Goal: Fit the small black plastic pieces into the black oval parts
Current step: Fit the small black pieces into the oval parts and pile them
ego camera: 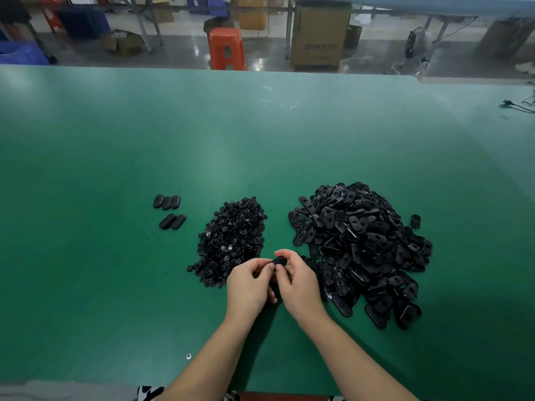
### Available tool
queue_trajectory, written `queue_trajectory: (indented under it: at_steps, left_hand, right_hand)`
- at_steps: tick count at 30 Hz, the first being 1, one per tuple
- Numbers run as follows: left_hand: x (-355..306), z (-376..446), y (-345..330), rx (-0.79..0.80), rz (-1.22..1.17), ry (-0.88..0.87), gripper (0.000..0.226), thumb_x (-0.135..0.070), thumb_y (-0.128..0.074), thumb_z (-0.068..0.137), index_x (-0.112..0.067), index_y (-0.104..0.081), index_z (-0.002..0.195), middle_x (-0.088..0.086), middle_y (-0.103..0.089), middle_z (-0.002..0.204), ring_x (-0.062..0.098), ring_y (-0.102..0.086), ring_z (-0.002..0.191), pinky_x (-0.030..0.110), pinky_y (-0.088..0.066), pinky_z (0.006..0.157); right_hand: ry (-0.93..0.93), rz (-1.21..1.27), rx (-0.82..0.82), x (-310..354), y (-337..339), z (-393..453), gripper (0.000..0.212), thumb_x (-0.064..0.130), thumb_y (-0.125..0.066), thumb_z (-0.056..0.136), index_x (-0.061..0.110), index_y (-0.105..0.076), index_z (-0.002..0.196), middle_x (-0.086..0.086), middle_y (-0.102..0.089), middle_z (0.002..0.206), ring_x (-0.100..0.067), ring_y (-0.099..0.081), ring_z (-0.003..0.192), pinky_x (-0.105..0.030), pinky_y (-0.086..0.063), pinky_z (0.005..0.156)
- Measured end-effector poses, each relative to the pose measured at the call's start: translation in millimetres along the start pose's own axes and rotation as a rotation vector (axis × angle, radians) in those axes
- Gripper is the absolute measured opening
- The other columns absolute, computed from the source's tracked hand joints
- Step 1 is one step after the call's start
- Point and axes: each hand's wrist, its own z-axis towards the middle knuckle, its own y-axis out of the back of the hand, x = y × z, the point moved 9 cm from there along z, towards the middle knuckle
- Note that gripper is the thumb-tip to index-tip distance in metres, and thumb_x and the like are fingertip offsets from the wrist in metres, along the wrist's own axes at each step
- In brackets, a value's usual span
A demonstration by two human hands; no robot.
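Near the desk's [86, 285] front edge, two hands meet over the green top, both gripping one oval part [279, 261] between them. The left hand [249, 285] pinches it from the left with curled fingers; the right hand [301, 285] curls round it from the right. Whether a small piece is already seated in it cannot be told; the fingers hide most of it.

Five finished-looking ovals [169, 211] lie in two short rows toward the left side of the desk, well apart from the stock. A heap of small pieces [231, 238] sits just beyond the left hand, and a far larger heap of oval parts [359, 250] spreads to the right. By that count the job looks barely begun, with nearly all the stock left.

The held oval seems to run its long axis roughly from the near side to the far side, its upper end showing between the fingertips and tipped slightly right.
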Motion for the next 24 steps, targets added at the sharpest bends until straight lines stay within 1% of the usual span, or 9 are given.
queue_trajectory:
  at_steps: [3, 6, 9, 13, 16, 19, 21, 22, 24]
  left_hand:
    - [-2, -1, 1, -0.007, 0.011, -0.008, 0.018, -0.014, -0.064, 0.098, -0.023, -0.076, 0.089, 0.004, -0.066, 0.051, 0.019, -0.061, 0.041, 0.025, -0.051, 0.045]
    - [-6, -3, 2, -0.016, 0.062, -0.028, 0.018, -0.015, -0.063, 0.098, -0.023, -0.074, 0.088, 0.002, -0.066, 0.051, 0.019, -0.063, 0.041, 0.023, -0.050, 0.045]
    - [-8, -3, 2, -0.011, 0.093, -0.031, 0.018, -0.016, -0.062, 0.099, -0.023, -0.074, 0.088, 0.002, -0.067, 0.051, 0.020, -0.065, 0.042, 0.023, -0.051, 0.045]
    - [-9, -5, 2, -0.019, 0.106, -0.035, 0.018, -0.016, -0.062, 0.099, -0.023, -0.073, 0.086, 0.001, -0.068, 0.053, 0.020, -0.066, 0.043, 0.023, -0.052, 0.045]
    - [-9, -5, 2, -0.030, 0.108, -0.037, 0.018, -0.016, -0.062, 0.098, -0.024, -0.072, 0.084, 0.000, -0.069, 0.055, 0.019, -0.066, 0.043, 0.025, -0.053, 0.045]
    - [-9, -5, 2, -0.038, 0.096, -0.033, 0.017, -0.017, -0.064, 0.097, -0.024, -0.072, 0.083, -0.001, -0.070, 0.058, 0.019, -0.065, 0.042, 0.026, -0.053, 0.044]
    - [-10, -5, 3, -0.050, 0.106, -0.043, 0.014, -0.021, -0.067, 0.095, -0.026, -0.071, 0.082, -0.002, -0.071, 0.063, 0.019, -0.064, 0.041, 0.026, -0.051, 0.042]
    - [-12, -5, 4, -0.062, 0.129, -0.060, 0.012, -0.024, -0.069, 0.094, -0.027, -0.071, 0.082, -0.002, -0.071, 0.067, 0.019, -0.064, 0.044, 0.026, -0.051, 0.044]
    - [-20, -3, 9, -0.097, 0.219, -0.127, 0.007, -0.028, -0.072, 0.091, -0.029, -0.072, 0.084, -0.005, -0.067, 0.077, 0.014, -0.065, 0.061, 0.025, -0.053, 0.058]
  right_hand:
    - [-0.004, -0.009, 0.019, 0, -2, 1, 0.025, 0.008, -0.057, 0.097, 0.020, -0.064, 0.118, 0.015, -0.059, 0.077, 0.000, -0.053, 0.067, -0.016, -0.039, 0.068]
    - [0.002, -0.020, 0.030, 2, -3, 1, 0.028, 0.007, -0.056, 0.097, 0.018, -0.064, 0.121, 0.005, -0.065, 0.087, -0.007, -0.055, 0.076, -0.021, -0.041, 0.074]
    - [0.001, -0.014, 0.027, 2, -2, 0, 0.026, 0.009, -0.056, 0.097, 0.019, -0.064, 0.121, 0.006, -0.065, 0.086, -0.005, -0.055, 0.072, -0.019, -0.041, 0.072]
    - [-0.006, 0.001, 0.015, 0, -2, 0, 0.024, 0.010, -0.058, 0.097, 0.020, -0.065, 0.118, 0.010, -0.062, 0.079, 0.001, -0.054, 0.064, -0.012, -0.039, 0.065]
    - [-0.012, 0.029, 0.013, -2, -2, 0, 0.023, 0.009, -0.059, 0.097, 0.020, -0.066, 0.116, 0.009, -0.062, 0.078, 0.001, -0.055, 0.065, -0.016, -0.041, 0.067]
    - [-0.006, 0.025, 0.012, -1, -2, 0, 0.026, 0.008, -0.058, 0.097, 0.020, -0.067, 0.119, 0.008, -0.065, 0.086, -0.005, -0.058, 0.075, -0.021, -0.045, 0.074]
    - [0.007, 0.024, 0.001, 0, 0, 0, 0.029, 0.007, -0.055, 0.099, 0.019, -0.066, 0.123, 0.007, -0.070, 0.100, -0.008, -0.064, 0.090, -0.023, -0.049, 0.083]
    - [0.018, 0.018, -0.006, 2, 1, 0, 0.030, 0.007, -0.053, 0.100, 0.018, -0.066, 0.125, 0.007, -0.070, 0.108, -0.009, -0.065, 0.098, -0.021, -0.048, 0.088]
    - [0.041, -0.001, -0.017, 4, 3, 0, 0.031, 0.007, -0.049, 0.103, 0.015, -0.064, 0.129, 0.010, -0.066, 0.116, -0.007, -0.062, 0.107, -0.010, -0.043, 0.091]
